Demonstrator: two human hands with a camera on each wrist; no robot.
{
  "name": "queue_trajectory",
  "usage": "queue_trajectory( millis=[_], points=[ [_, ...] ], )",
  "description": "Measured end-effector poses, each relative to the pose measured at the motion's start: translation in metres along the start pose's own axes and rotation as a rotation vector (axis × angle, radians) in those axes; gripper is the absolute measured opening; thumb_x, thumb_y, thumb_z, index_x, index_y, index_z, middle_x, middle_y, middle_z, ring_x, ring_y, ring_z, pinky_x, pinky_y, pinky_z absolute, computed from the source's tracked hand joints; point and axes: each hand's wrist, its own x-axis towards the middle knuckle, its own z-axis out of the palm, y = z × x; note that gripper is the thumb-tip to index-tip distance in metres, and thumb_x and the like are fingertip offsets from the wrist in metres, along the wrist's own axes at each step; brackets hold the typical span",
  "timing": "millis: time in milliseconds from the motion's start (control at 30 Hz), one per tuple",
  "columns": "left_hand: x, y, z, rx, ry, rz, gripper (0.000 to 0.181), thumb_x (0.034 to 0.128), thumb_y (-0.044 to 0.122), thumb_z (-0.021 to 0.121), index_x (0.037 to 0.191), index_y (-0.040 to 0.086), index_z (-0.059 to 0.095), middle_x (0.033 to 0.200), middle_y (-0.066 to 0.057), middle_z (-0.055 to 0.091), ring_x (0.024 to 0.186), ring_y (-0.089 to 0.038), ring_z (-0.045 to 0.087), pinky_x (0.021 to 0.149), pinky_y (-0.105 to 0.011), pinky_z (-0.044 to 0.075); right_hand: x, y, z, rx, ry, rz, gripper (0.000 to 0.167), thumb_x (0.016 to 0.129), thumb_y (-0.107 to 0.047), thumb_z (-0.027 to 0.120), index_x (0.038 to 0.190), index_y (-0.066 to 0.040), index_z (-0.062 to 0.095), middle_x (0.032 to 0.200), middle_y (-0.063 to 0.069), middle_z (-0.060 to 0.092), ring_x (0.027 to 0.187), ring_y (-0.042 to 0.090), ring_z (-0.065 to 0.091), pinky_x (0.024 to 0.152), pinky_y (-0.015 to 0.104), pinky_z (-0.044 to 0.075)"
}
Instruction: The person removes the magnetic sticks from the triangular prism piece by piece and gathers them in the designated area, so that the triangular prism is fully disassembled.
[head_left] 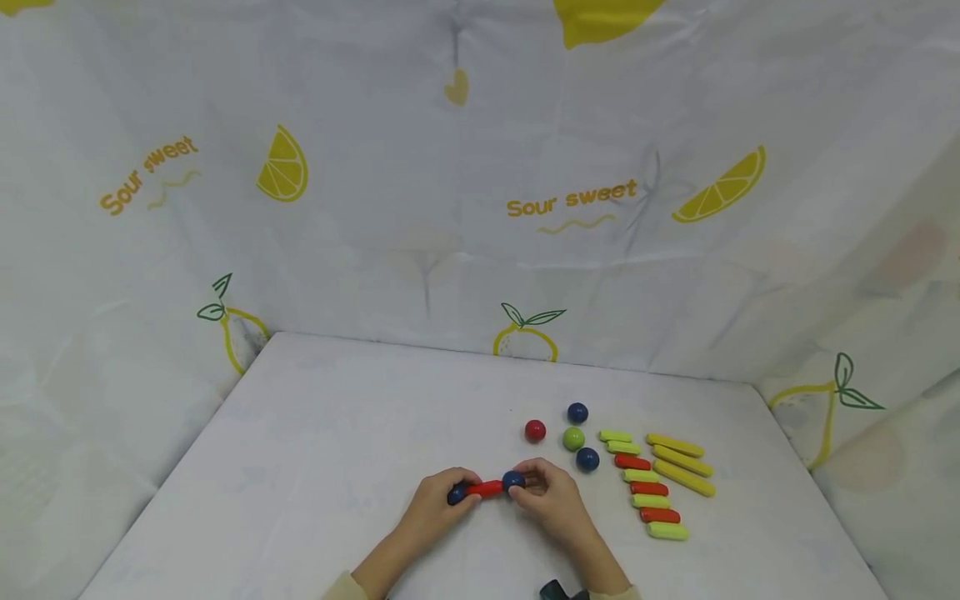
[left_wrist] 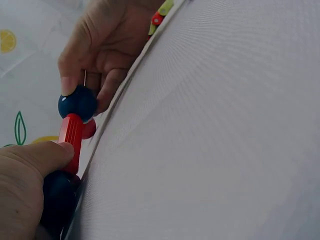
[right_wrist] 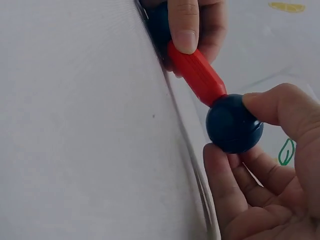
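A short red rod (head_left: 489, 489) lies between two dark blue balls, one at each end. My left hand (head_left: 438, 502) grips the rod near its left end, its thumb on the red side in the left wrist view. The left blue ball (head_left: 457, 494) is partly hidden by that hand. My right hand (head_left: 552, 500) pinches the right blue ball (right_wrist: 235, 124) between thumb and fingers. In the right wrist view this ball touches the rod's end. Whether the two are joined cannot be told.
Right of my hands lie a red ball (head_left: 535, 431), a green ball (head_left: 573, 438) and two more blue balls (head_left: 587, 459). Beyond them are a column of short red and light green rods (head_left: 649, 502) and three longer yellow rods (head_left: 683, 477). A dark object (head_left: 553, 590) sits by my right forearm.
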Motion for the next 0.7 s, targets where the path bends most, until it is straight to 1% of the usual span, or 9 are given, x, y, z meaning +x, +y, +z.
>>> queue_trajectory(
  millis=[100,133,233,300,333,467,500,600,700],
  points=[
    [0.001,0.000,0.000,-0.009,0.002,0.008,0.013,0.0869,0.022,0.068,0.100,0.017,0.068,0.098,0.005,0.070,0.095,-0.010,0.064,0.085,-0.030,0.054,0.001,0.000,-0.003,0.089,-0.027,0.042,0.035,0.082,-0.020,0.072,0.109,0.000,0.061,0.101,0.008,0.067,0.091,0.017,0.063,0.075,0.020,0.055],
    [0.001,0.000,0.001,-0.009,0.001,0.011,0.013,0.0869,0.021,0.068,0.100,0.017,0.068,0.098,0.005,0.070,0.095,-0.009,0.064,0.085,-0.030,0.054,0.001,0.000,-0.005,0.158,-0.029,0.069,0.035,0.083,-0.018,0.071,0.110,0.001,0.060,0.101,0.008,0.067,0.092,0.016,0.063,0.077,0.020,0.055],
    [0.002,-0.001,0.001,0.002,-0.003,0.009,0.013,0.0865,0.020,0.069,0.099,0.017,0.068,0.098,0.005,0.070,0.094,-0.009,0.063,0.085,-0.030,0.054,0.001,0.000,-0.011,0.354,0.034,0.138,0.033,0.086,-0.010,0.066,0.114,0.005,0.057,0.103,0.010,0.067,0.092,0.017,0.063,0.079,0.022,0.056],
    [0.002,-0.001,0.000,0.017,-0.001,0.009,0.014,0.0860,0.019,0.069,0.099,0.016,0.068,0.098,0.005,0.069,0.093,-0.008,0.062,0.085,-0.030,0.054,0.000,0.002,-0.015,0.384,0.108,0.158,0.033,0.086,-0.011,0.066,0.115,0.002,0.058,0.107,0.008,0.066,0.095,0.015,0.062,0.082,0.022,0.056],
    [0.002,-0.002,0.000,0.025,0.000,0.005,0.014,0.0858,0.019,0.070,0.099,0.016,0.068,0.098,0.005,0.069,0.092,-0.008,0.062,0.085,-0.030,0.055,0.001,0.003,-0.016,0.365,0.146,0.152,0.034,0.085,-0.011,0.067,0.115,0.000,0.058,0.109,0.008,0.066,0.097,0.016,0.062,0.083,0.023,0.056],
    [0.000,-0.002,-0.002,0.027,-0.001,-0.009,0.015,0.0860,0.020,0.070,0.100,0.016,0.068,0.099,0.005,0.069,0.092,-0.009,0.062,0.085,-0.031,0.055,0.002,0.007,-0.017,0.051,0.265,0.104,0.039,0.082,-0.021,0.074,0.118,-0.010,0.061,0.119,0.007,0.063,0.109,0.020,0.061,0.090,0.028,0.054],
    [-0.001,-0.002,-0.002,0.023,-0.005,-0.013,0.016,0.0862,0.021,0.069,0.101,0.016,0.068,0.099,0.005,0.069,0.093,-0.009,0.062,0.086,-0.031,0.055,0.003,0.008,-0.017,-0.009,0.295,0.098,0.040,0.082,-0.021,0.074,0.118,-0.011,0.061,0.120,0.007,0.063,0.111,0.021,0.061,0.091,0.030,0.054],
    [-0.001,-0.002,-0.002,0.019,-0.012,-0.017,0.018,0.0860,0.023,0.070,0.103,0.016,0.067,0.100,0.005,0.069,0.094,-0.009,0.062,0.087,-0.032,0.055,0.004,0.008,-0.018,-0.130,0.363,0.086,0.040,0.084,-0.016,0.072,0.121,-0.010,0.060,0.122,0.011,0.062,0.112,0.026,0.062,0.092,0.037,0.053],
    [-0.001,-0.001,-0.002,0.031,-0.011,-0.012,0.022,0.0843,0.023,0.072,0.105,0.015,0.067,0.101,0.005,0.069,0.095,-0.010,0.063,0.087,-0.031,0.055,0.006,0.007,-0.017,-0.221,0.380,0.074,0.040,0.086,-0.013,0.069,0.123,-0.007,0.059,0.126,0.016,0.060,0.113,0.030,0.062,0.091,0.041,0.052]
  ],
)
